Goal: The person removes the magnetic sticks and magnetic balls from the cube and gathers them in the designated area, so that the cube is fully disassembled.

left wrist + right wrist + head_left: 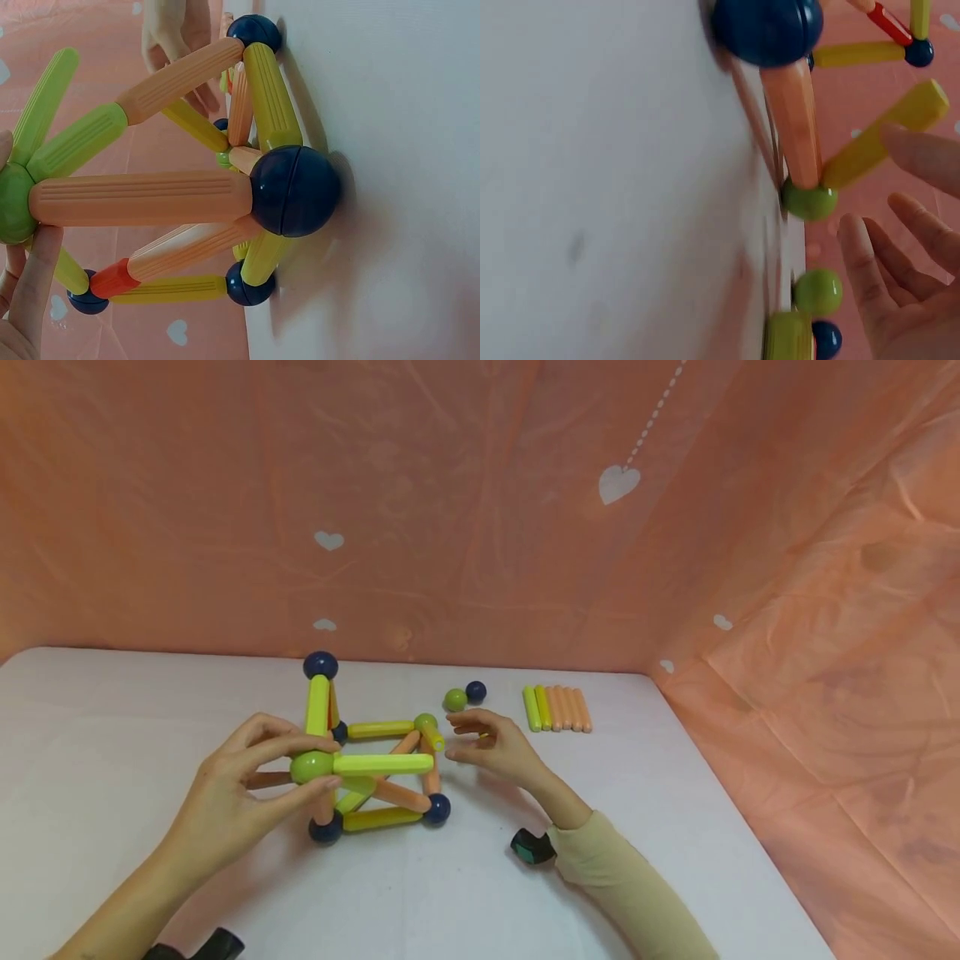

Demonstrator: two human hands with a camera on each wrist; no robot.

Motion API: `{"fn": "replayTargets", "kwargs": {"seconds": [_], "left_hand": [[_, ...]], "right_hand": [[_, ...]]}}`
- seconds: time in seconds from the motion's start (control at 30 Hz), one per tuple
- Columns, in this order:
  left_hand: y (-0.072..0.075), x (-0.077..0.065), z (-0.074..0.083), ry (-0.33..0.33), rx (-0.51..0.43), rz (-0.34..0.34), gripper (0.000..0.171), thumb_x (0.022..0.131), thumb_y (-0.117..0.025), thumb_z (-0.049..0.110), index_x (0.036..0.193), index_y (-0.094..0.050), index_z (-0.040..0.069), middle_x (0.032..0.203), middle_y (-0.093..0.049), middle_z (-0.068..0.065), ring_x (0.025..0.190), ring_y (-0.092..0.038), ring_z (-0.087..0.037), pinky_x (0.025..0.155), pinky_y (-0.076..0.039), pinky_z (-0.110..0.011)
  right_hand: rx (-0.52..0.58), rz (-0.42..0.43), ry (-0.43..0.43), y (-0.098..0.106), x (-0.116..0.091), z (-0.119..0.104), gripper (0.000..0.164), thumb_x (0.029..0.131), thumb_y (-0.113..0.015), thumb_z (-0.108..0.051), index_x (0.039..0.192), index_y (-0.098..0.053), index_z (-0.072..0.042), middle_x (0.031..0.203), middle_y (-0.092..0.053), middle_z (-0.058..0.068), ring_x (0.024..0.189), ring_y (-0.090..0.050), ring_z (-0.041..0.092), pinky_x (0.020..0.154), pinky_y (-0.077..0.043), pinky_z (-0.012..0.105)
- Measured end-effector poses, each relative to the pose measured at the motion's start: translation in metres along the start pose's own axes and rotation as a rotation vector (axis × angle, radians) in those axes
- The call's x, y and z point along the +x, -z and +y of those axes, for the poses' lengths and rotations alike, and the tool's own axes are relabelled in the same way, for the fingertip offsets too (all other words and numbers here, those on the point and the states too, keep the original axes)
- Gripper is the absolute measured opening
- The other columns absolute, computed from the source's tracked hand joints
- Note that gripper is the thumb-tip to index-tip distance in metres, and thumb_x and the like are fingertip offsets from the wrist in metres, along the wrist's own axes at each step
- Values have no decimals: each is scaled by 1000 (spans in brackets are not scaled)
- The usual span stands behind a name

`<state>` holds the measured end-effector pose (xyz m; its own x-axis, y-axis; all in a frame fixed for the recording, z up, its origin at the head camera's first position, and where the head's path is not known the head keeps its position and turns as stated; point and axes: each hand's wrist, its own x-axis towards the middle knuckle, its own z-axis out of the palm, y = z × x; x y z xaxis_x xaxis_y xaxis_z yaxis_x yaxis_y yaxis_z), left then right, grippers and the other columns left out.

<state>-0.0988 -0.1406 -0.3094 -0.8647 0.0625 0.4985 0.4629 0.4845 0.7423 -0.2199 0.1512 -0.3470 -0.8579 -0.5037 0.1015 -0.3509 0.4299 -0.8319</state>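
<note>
A frame of magnetic rods and balls stands on the white table. At its upper front corner, my left hand [243, 777] pinches a green ball [311, 767] between thumb and fingers. From that ball a light green rod [390, 764] sticks out to the right. Dark blue balls [437, 809] join the yellow and orange rods lower down. My right hand [498, 747] is at the frame's right rear corner, fingers loosely spread and holding nothing. Close to its thumb, a yellow rod [889, 135] leans up from a green ball [810, 199]; whether they touch I cannot tell.
Behind the right hand lie a loose green ball [455, 699] and a dark blue ball [476, 692]. Farther right is a row of several loose rods [557, 708] in green, yellow and orange. An orange cloth [480, 568] with white hearts hangs behind the table [637, 777].
</note>
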Motion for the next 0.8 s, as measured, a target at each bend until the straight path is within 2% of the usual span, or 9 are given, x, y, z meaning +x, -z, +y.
{"fn": "replayTargets", "kwargs": {"seconds": [0.13,0.3,0.43,0.57,0.67,0.8], "left_hand": [[-1,0,-1,4,3,2,37,70,-85,7,103,-73,19,98,-53,8,94,-54,1,70,-52,-11],[-1,0,-1,-4,-6,5,37,70,-84,6,103,-73,18,98,-53,7,94,-54,1,69,-52,-11],[-2,0,-1,-11,-12,6,38,70,-85,6,104,-73,18,99,-53,7,94,-54,1,69,-52,-12],[-2,0,-2,-20,-16,11,39,69,-85,5,104,-73,18,99,-53,7,94,-54,1,68,-52,-12],[-2,0,-3,-22,-15,14,39,69,-85,5,104,-73,17,100,-53,7,94,-54,2,68,-53,-12],[-2,0,-2,-17,-11,13,39,69,-85,5,104,-73,18,100,-53,7,94,-54,1,69,-53,-13]], "right_hand": [[50,-41,26,-10,8,-2,47,87,-69,-6,131,-55,1,134,-55,16,124,-53,32,95,-51,36],[55,-68,65,-17,17,0,39,88,-64,-1,127,-59,0,131,-58,14,125,-52,29,95,-51,35],[55,-36,44,-19,20,-1,33,92,-61,-3,125,-61,-1,127,-61,13,117,-57,25,91,-53,32],[-2,29,26,-18,22,-3,27,98,-54,-10,123,-59,-1,125,-62,14,111,-61,25,89,-53,31],[-39,70,-21,-18,24,-5,27,100,-49,-13,124,-56,-2,124,-61,15,111,-61,26,94,-52,34],[-42,87,-95,-19,26,-6,29,103,-44,-14,128,-51,0,123,-61,18,109,-63,29,92,-53,35]]}}
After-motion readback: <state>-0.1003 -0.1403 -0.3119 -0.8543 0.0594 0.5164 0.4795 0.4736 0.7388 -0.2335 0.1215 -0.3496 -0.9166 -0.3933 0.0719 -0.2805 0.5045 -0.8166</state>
